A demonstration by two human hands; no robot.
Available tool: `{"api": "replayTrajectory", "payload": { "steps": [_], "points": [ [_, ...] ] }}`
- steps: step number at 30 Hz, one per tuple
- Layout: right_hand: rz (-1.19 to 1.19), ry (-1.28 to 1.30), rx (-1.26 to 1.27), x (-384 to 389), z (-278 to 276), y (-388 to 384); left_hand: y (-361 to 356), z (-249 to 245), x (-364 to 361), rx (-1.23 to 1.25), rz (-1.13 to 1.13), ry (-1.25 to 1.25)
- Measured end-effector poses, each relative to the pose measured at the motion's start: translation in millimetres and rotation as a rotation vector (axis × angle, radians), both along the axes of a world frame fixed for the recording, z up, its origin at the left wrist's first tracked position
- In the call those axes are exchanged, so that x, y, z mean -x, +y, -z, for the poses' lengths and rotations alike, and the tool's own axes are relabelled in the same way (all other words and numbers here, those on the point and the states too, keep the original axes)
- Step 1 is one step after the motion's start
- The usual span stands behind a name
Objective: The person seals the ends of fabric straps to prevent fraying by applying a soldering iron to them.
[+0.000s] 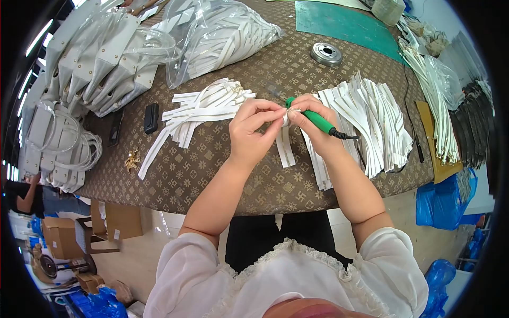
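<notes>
My left hand (254,130) pinches the top end of a white zipper strip (285,151) with a gold-coloured line down its middle. The strip hangs down towards the table between my hands. My right hand (317,127) is closed round a green-handled soldering iron (321,123), and its thumb and fingertip meet the zipper's end beside my left fingers. The iron's tip points up and left, away from me; its black cord leaves at the right. A pile of zipper strips (207,106) lies left of my hands, and a larger fanned pile (371,122) lies to the right.
White bags (101,63) and a clear plastic bag of strips (222,42) fill the back left. A black case (151,117) and small gold pieces (132,160) lie at left. Behind are a metal disc (326,54) and green mat (344,27). Long cords (432,100) lie at right.
</notes>
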State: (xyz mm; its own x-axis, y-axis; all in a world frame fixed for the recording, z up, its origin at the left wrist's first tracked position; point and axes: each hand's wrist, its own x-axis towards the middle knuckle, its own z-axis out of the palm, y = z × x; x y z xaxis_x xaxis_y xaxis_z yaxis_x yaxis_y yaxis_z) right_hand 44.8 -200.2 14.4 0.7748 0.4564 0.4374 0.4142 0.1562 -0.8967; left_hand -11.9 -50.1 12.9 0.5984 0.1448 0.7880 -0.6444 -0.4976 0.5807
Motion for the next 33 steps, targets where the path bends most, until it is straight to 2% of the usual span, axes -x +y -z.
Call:
{"api": "replayTrajectory", "payload": {
  "steps": [4,7,11,12,15,19,21,24,25,27,28,32,33],
  "points": [
    [0.019,-0.018,0.089,-3.7,1.0,-1.7,1.0,2.2,0.4,-0.025,-0.049,-0.036],
    [0.023,-0.051,0.13,-4.5,-0.3,-2.0,-3.1,4.1,0.2,0.206,0.038,0.166],
    [0.013,-0.066,0.138,-4.2,-0.7,-1.8,-7.4,6.0,-3.5,0.309,0.081,0.18],
    [0.007,-0.066,0.133,-4.4,-0.9,-1.9,-7.0,5.1,-3.0,0.309,0.081,0.181],
    [0.014,-0.121,0.154,-4.6,-3.9,-3.2,-5.5,-0.8,-0.7,0.085,-0.032,0.173],
    [0.036,-0.13,0.179,-4.8,-3.9,-1.8,-5.5,0.4,2.8,0.069,-0.05,0.196],
    [0.046,-0.119,0.187,-3.0,-4.5,-0.9,-4.6,2.7,2.9,0.108,-0.034,0.211],
    [0.046,0.019,0.047,3.4,-11.4,2.1,-4.0,7.5,2.6,0.178,0.006,0.236],
    [0.045,0.02,0.047,2.5,-10.0,1.4,-5.2,10.5,2.0,0.279,0.046,0.252],
    [0.061,-0.131,0.094,-2.2,-4.7,-1.9,-7.9,14.6,1.2,0.48,0.127,0.282],
    [0.07,-0.206,0.116,-3.2,-3.8,-2.5,-8.9,14.3,1.3,0.48,0.126,0.282],
    [0.092,-0.225,0.196,-3.8,-6.9,-4.1,-12.1,7.8,2.6,0.489,0.139,0.269],
    [0.095,-0.225,0.195,-4.1,-6.8,-4.4,-13.3,-0.2,5.4,0.41,0.072,0.3]
  ]
}}
